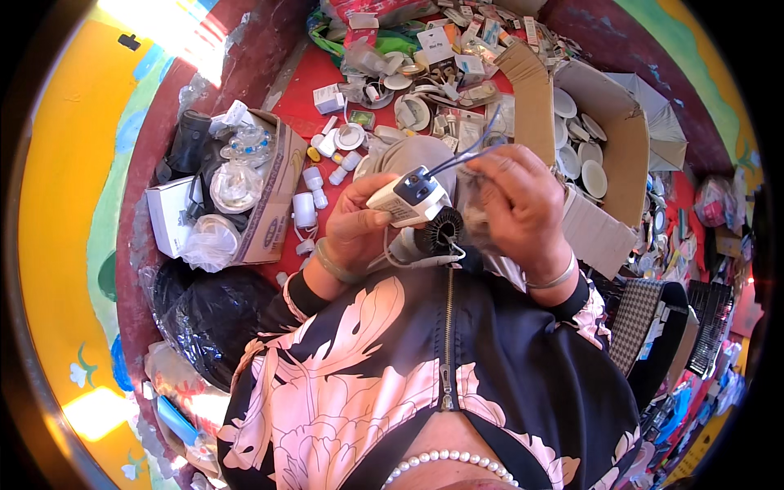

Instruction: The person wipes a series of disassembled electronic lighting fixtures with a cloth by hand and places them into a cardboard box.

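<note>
My left hand (353, 229) grips a white power box (398, 202) with a printed label, tilted up to the right. Its dark end has terminal openings, and two dark blue wires (452, 161) run from there up and to the right. My right hand (523, 214) is closed, its fingertips pinching at one of these wires. Below the box sits a round black finned heat sink (445, 229), apparently the back of a lamp. A white cable (412, 263) loops under it. The far side of the box is hidden.
On the left stands a cardboard box (282, 184) with bagged lamps beside a black plastic bag (212, 314). White bulbs (314, 180) lie on the red floor cloth. Ahead is a heap of boxed and loose fittings (412, 110). To the right, an open carton (621, 122) holds round white lights.
</note>
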Tool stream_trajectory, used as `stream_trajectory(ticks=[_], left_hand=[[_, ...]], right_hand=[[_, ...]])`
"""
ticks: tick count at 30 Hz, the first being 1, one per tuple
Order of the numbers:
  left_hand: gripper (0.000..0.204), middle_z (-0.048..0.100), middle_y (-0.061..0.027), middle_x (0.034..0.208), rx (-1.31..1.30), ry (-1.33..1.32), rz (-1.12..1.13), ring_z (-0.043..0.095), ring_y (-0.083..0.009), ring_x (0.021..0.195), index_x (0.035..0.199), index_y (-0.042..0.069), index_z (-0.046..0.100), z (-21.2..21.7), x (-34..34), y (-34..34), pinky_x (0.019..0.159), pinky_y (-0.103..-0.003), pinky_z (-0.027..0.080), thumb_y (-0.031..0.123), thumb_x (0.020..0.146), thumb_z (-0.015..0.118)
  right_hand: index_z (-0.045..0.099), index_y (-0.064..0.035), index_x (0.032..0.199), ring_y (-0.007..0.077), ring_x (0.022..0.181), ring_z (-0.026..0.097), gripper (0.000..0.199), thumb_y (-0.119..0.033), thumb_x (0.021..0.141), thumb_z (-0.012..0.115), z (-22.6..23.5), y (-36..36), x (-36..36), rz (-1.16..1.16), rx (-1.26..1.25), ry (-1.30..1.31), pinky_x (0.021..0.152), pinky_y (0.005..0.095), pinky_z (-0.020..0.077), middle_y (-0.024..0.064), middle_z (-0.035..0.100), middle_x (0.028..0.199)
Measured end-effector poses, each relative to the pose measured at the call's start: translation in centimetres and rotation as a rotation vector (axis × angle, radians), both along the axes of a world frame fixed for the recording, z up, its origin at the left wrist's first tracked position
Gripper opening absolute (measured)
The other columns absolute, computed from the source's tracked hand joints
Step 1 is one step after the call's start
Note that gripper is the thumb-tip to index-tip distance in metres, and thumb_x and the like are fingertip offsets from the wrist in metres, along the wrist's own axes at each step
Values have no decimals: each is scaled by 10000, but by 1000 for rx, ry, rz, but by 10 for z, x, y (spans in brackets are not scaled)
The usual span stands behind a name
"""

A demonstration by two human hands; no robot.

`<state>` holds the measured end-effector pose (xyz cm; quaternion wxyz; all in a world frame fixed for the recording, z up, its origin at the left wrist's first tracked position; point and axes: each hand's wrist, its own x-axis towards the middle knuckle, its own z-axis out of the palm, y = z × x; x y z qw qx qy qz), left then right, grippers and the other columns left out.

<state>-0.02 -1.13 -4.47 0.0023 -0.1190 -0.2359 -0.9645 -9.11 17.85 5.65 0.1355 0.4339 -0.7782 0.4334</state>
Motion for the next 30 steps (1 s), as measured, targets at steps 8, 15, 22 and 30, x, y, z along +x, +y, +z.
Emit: stream_trajectory(ticks=[8, 15, 22, 30], left_hand=[[500, 567, -222, 1146, -23, -46, -42, 594, -345, 1020, 1227, -20, 478, 6, 1, -3, 880, -431, 504, 97, 768, 635], [416, 594, -153, 1121, -222, -126, 154, 600, -241, 1003, 1200, -27, 503, 21, 2, 6, 879, -358, 494, -8, 800, 615], [350, 601, -98, 1075, -769, -178, 517, 579, -131, 970, 1138, -35, 517, 30, -5, 16, 832, -261, 477, -29, 806, 625], [327, 626, -105, 1056, -1340, 41, 795, 609, -141, 946, 1069, -17, 533, 38, -5, 29, 817, -249, 478, -30, 770, 664]], right_hand=[[648, 8, 887, 233, 727, 614, 200, 50, 714, 554, 13, -5, 9, 68, -133, -263, 637, 295, 479, 135, 621, 848], [641, -13, 869, 287, 693, 591, 192, 50, 693, 594, -2, -11, 6, 21, -14, 148, 597, 354, 474, 117, 608, 824], [644, -3, 893, 271, 746, 607, 199, 46, 707, 592, 2, -6, 12, 138, -41, -40, 650, 338, 490, 126, 612, 848], [614, 16, 958, 282, 775, 599, 264, 69, 702, 579, -14, -16, 2, -28, -11, 142, 674, 334, 499, 150, 587, 910]])
